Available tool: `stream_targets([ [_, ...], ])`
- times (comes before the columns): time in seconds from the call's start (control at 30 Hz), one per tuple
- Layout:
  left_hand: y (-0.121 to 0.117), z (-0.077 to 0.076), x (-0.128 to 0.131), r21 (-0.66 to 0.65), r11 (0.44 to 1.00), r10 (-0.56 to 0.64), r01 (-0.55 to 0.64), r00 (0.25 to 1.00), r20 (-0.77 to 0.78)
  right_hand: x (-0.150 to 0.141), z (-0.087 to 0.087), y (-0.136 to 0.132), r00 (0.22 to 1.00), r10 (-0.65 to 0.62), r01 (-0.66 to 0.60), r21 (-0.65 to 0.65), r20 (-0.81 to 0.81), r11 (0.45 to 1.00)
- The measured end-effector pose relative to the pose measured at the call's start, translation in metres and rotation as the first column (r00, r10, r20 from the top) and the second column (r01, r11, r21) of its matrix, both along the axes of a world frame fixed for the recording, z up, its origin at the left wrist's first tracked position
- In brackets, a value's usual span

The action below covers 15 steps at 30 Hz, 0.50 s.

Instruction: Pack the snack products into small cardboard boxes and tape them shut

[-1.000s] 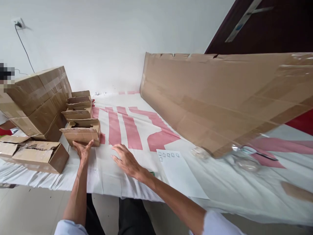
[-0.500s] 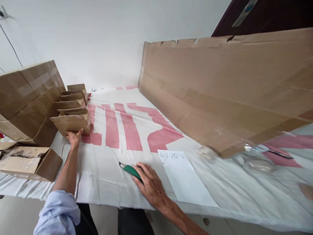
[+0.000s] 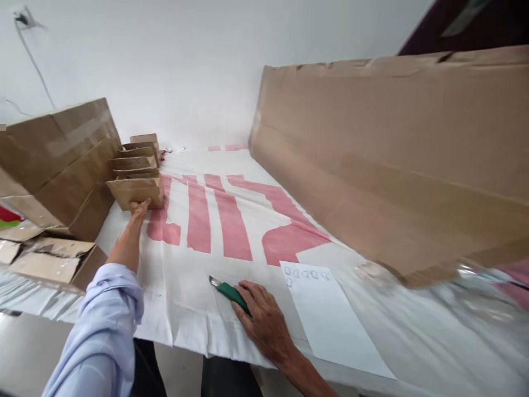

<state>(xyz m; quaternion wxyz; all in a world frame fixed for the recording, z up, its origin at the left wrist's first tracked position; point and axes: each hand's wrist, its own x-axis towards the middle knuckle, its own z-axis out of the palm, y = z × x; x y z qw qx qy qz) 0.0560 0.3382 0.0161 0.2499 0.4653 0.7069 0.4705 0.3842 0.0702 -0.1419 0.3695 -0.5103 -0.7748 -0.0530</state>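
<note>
Front open box [image 3: 138, 192]: pushed a little farther back along the red print since the earlier frame, with the left hand [image 3: 139, 208] set against its near side.
Dark trousers [image 3: 231, 377]: seen below the near edge of the surface [image 3: 185, 309].
Right hand [image 3: 262, 317]: laid palm down; grip closed around the green cutter [image 3: 231, 295], thumb on one side of the handle, fingers on the other.
Green cutter: held low at the cloth, blade end pointed away and to the left.
White paper [image 3: 330, 317]: laid flat just right of the right hand, marked with small hand-drawn shapes at its far end.
Taped boxes [image 3: 49, 262]: placed at the near left, flaps torn.
Left hand: thumb and fingers spread on the front open box, nothing pinched; light blue sleeve [image 3: 103, 325] rolled.
Clear plastic wraps [image 3: 378, 273]: scattered at the right, blurred.
Red print [image 3: 235, 220]: spread over the white cloth.
Open boxes [image 3: 136, 157]: lined up behind the front one, flaps raised.
Large box [image 3: 61, 160]: stood left of the row.
Cardboard sheet [image 3: 372, 160]: propped upright at the right.
Socket [image 3: 22, 18]: mounted on the wall, cable plugged in.
</note>
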Motion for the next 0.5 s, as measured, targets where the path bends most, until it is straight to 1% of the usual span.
stream_targets([
  [0.1,-0.037,0.013,0.006,-0.041,0.979,-0.200,0.198,0.978,-0.057,0.003,-0.003,-0.002,1.000,0.020,-0.020,0.011,-0.009,1.000],
  [0.2,-0.095,0.032,-0.001,-0.081,0.928,-0.371,0.363,0.921,-0.117,0.006,-0.006,-0.003,0.999,0.040,-0.040,-0.004,-0.006,0.999],
  [0.23,-0.118,0.041,-0.007,-0.092,0.911,-0.411,0.401,0.901,-0.143,0.007,-0.007,-0.003,0.999,0.042,-0.042,-0.010,-0.007,0.999],
  [0.3,-0.164,0.065,-0.023,-0.131,0.872,-0.489,0.471,0.846,-0.215,0.007,-0.008,-0.003,0.999,0.037,-0.038,-0.018,-0.011,0.999],
  [0.33,-0.185,0.078,-0.032,-0.177,0.844,-0.536,0.507,0.776,-0.332,0.006,-0.008,-0.003,0.999,0.032,-0.032,-0.024,-0.012,0.999],
  [0.37,-0.203,0.092,-0.042,-0.228,0.827,-0.559,0.514,0.706,-0.436,0.006,-0.008,-0.003,1.000,0.025,-0.025,-0.032,-0.013,0.999],
  [0.4,-0.219,0.106,-0.052,-0.279,0.817,-0.573,0.505,0.650,-0.499,0.005,-0.007,-0.003,1.000,0.017,-0.017,-0.039,-0.013,0.999],
  [0.43,-0.231,0.118,-0.061,-0.330,0.801,-0.595,0.500,0.604,-0.530,0.003,-0.006,-0.003,1.000,0.010,-0.010,-0.045,-0.011,0.999],
  [0.5,-0.246,0.137,-0.078,-0.364,0.792,-0.606,0.490,0.562,-0.563,0.000,-0.003,-0.003,1.000,-0.003,0.003,-0.052,-0.007,0.999],
])
